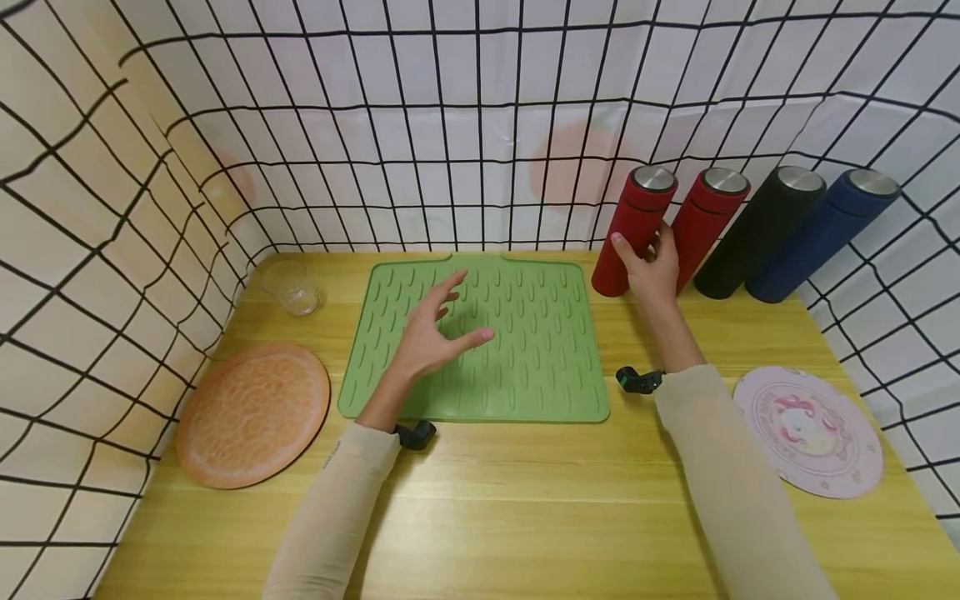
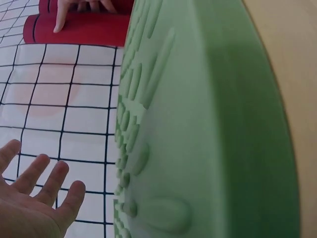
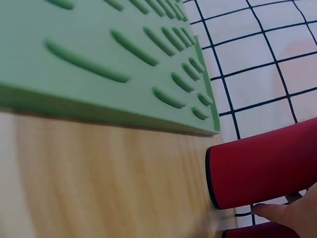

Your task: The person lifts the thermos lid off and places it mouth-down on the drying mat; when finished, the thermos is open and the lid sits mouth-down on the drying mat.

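Nearest to you lie two discs: one orange disc [image 1: 255, 417] at left, one pink disc [image 1: 808, 433] at right. Your left hand [image 1: 432, 333], fingers spread and holding nothing, hovers above the single green mat [image 1: 525, 358]. Beyond, at left, is one glass [image 1: 300, 296]. Your right hand [image 1: 654, 271] grips the leftmost red flask [image 1: 633, 218], which is just beside the mat's far right part. I count four flasks: this one, a second red flask [image 1: 705, 217], one black flask [image 1: 760, 233] and one blue flask [image 1: 821, 237]. I judge that gripping is done, but lifting is left. Behind rises the grid [image 1: 480, 160].
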`<move>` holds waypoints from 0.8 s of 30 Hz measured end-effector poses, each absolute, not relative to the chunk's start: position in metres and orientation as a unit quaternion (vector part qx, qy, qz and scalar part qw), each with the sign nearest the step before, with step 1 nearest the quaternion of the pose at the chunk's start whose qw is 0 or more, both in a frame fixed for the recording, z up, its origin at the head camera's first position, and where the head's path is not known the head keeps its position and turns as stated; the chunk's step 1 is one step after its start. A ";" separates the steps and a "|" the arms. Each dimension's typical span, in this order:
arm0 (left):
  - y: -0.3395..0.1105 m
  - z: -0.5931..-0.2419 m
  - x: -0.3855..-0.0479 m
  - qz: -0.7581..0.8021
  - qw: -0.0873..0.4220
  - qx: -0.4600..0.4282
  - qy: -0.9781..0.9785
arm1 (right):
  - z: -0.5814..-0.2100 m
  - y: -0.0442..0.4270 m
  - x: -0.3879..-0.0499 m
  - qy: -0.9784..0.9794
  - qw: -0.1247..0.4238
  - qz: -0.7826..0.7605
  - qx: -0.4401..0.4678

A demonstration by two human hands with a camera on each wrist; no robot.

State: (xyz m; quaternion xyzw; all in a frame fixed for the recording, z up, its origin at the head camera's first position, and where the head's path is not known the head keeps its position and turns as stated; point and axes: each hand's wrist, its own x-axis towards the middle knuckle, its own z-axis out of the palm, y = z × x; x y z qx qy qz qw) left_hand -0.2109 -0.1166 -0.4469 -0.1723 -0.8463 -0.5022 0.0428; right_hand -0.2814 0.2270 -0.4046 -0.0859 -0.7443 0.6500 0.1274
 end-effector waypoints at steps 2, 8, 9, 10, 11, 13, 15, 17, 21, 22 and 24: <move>-0.115 -0.445 -0.211 -0.506 0.043 -0.178 -0.843 | -0.405 0.226 -0.277 -0.751 0.129 0.643 -0.080; -0.110 -0.442 -0.213 -0.504 0.046 -0.192 -0.841 | -0.403 0.219 -0.258 -0.766 0.147 0.625 -0.035; -0.110 -0.442 -0.213 -0.503 0.047 -0.194 -0.841 | -0.402 0.218 -0.255 -0.767 0.147 0.624 -0.028; -0.109 -0.442 -0.213 -0.504 0.049 -0.196 -0.840 | -0.401 0.217 -0.252 -0.767 0.146 0.625 -0.023; -0.108 -0.441 -0.213 -0.505 0.050 -0.198 -0.838 | -0.400 0.216 -0.249 -0.767 0.145 0.625 -0.019; -0.106 -0.439 -0.213 -0.506 0.053 -0.202 -0.837 | -0.400 0.215 -0.244 -0.766 0.140 0.628 -0.011; -0.105 -0.437 -0.213 -0.508 0.057 -0.205 -0.835 | -0.402 0.214 -0.240 -0.763 0.137 0.631 -0.004; -0.103 -0.434 -0.213 -0.510 0.060 -0.207 -0.833 | -0.407 0.214 -0.238 -0.760 0.134 0.637 0.008; -0.101 -0.429 -0.212 -0.513 0.066 -0.217 -0.828 | -0.418 0.214 -0.234 -0.748 0.128 0.650 0.042; -0.100 -0.427 -0.212 -0.513 0.068 -0.221 -0.827 | -0.420 0.213 -0.233 -0.746 0.127 0.651 0.053; -0.099 -0.423 -0.211 -0.513 0.070 -0.228 -0.825 | -0.423 0.211 -0.228 -0.743 0.125 0.653 0.074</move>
